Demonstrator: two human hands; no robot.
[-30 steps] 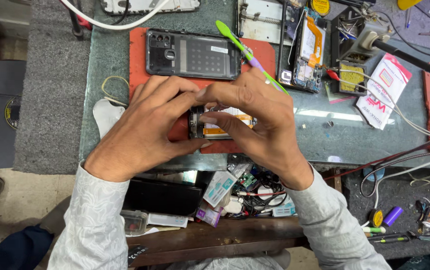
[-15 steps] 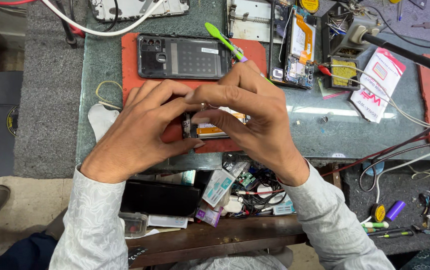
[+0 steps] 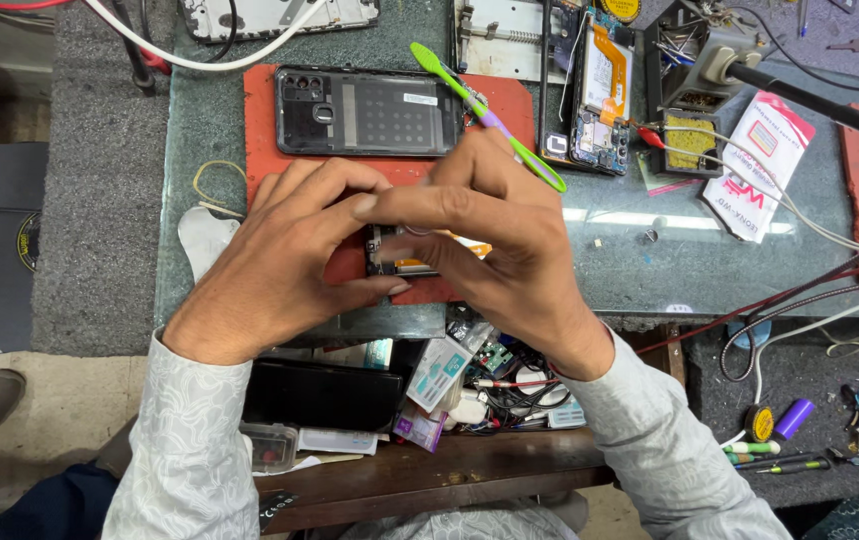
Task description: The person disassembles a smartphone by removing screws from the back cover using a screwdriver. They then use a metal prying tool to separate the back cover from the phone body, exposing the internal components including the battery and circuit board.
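Both hands, left hand (image 3: pixel 284 255) and right hand (image 3: pixel 494 245), are pinched together on a small circuit board (image 3: pixel 411 262); the phone back shell (image 3: pixel 367 112) lies apart, so reassembly looks far off.

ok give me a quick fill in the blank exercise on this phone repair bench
1. Both hands, left hand and right hand, pinch a small circuit board over the ____ mat.
2. The black phone back housing lies ____ the hands, farther from the person.
3. The brush beside the housing has a ____ handle.
4. The pliers at the lower right lie ____ the purple cylinder.

Missing words: red; beyond; green; beside
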